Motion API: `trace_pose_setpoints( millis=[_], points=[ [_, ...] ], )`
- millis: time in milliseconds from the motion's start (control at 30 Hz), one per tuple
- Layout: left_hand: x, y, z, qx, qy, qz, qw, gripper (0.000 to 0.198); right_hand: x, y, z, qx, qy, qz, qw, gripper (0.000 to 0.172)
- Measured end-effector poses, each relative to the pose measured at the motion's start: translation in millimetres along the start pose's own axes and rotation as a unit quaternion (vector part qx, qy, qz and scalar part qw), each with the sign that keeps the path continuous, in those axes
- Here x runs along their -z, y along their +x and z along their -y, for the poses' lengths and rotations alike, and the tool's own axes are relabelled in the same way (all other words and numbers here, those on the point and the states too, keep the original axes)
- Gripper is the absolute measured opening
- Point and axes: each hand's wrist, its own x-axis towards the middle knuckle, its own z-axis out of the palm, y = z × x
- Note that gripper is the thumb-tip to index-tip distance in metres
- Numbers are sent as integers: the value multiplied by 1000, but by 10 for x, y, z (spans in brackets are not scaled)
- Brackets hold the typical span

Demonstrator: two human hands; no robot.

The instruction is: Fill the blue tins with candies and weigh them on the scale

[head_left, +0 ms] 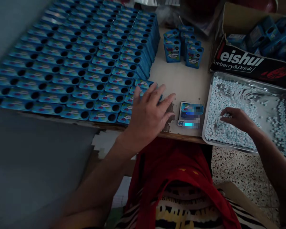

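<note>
My left hand (149, 109) is spread open, palm down, over the near right corner of a large block of blue candy boxes (105, 105). Each box top in that block has a dark round hole. My right hand (238, 118) is over a metal tray (206, 133) of small pale candies (219, 95). Its thumb and index finger are drawn together at the candies; what is between them, if anything, is too small to make out. Between my hands, a small digital scale (180, 118) with a lit display carries one blue box (199, 109). Part of the scale is blurred.
Several upright blue boxes labelled "Caramelo Macizo" (173, 52) stand at the back of the table (181, 82). Behind the tray, a black cardboard carton (240, 62) holds a jumble of blue boxes. The table's worn front edge (181, 137) runs just before my red apron (176, 159).
</note>
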Motion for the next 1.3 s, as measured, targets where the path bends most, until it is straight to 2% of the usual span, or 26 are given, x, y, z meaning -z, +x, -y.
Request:
trace_pose_setpoints(
  millis=[100,300,533,633,700,767,833,867,900,933,1033,1133,1233,1300],
  points=[
    [-179,-21,-22,-1,-93,-24,995,52,89,-20,84,-17,18,18,1000,30],
    [-571,-29,-38,54,-255,-54,964,66,58,-61,343,28,-69,0,997,22],
    [-771,-33,31,107,-377,-38,919,64,65,-27,415,14,-65,21,998,18],
    [-922,33,11,120,-411,-35,903,63,70,11,444,15,-62,21,998,16],
    [-1032,112,-10,107,-425,-18,899,56,62,28,492,33,-58,9,998,16],
    [-1085,224,-47,70,-419,10,905,47,22,31,560,37,-29,-35,998,21],
    [-1037,371,-128,8,-382,22,924,40,-68,25,636,3,72,-92,993,30],
    [-973,455,-193,-33,-349,21,936,40,-132,23,669,-26,158,-114,980,33],
    [-889,543,-277,-80,-306,17,949,42,-202,22,697,-58,260,-130,955,34],
    [-791,633,-376,-127,-256,10,958,43,-275,24,717,-90,366,-138,916,35],
    [-509,885,-717,-243,-125,-8,962,39,-454,38,725,-159,625,-138,752,34],
    [-360,1094,-987,-307,-75,-6,949,29,-530,35,674,-187,765,-128,603,31],
    [-349,1250,-1095,-344,-76,12,936,29,-541,9,610,-215,827,-133,502,33],
    [-378,1320,-1104,-349,-91,11,933,31,-536,-7,575,-222,847,-140,462,35]
  ],
)
